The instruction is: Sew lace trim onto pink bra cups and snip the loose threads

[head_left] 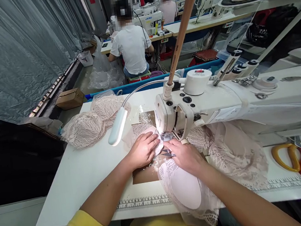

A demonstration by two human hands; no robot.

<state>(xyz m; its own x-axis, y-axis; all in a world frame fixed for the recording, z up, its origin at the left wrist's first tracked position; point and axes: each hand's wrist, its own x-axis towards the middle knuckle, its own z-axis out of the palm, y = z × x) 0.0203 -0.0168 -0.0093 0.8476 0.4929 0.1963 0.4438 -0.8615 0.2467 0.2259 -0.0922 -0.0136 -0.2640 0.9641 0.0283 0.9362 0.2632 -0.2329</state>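
Note:
My left hand (142,150) lies flat on pale pink lace fabric (157,147), its fingertips just left of the sewing machine's lit presser foot (165,137). On the other side, my right hand (186,155) is closed, with the dark blades of small thread snips (167,153) jutting out under its fingers. Its index finger reaches to the cloth by the foot. A smooth molded bra cup (185,187) edged with lace hangs from the work over the table's front edge. The white sewing machine (166,113) hides the needle area in part.
Finished-looking lace cups (88,128) lie at the left back of the table (87,179). A bendable lamp (118,126) arches over the work. More lace (234,154) and large scissors with yellow and red handles (299,162) are at right. A person (133,43) sits ahead.

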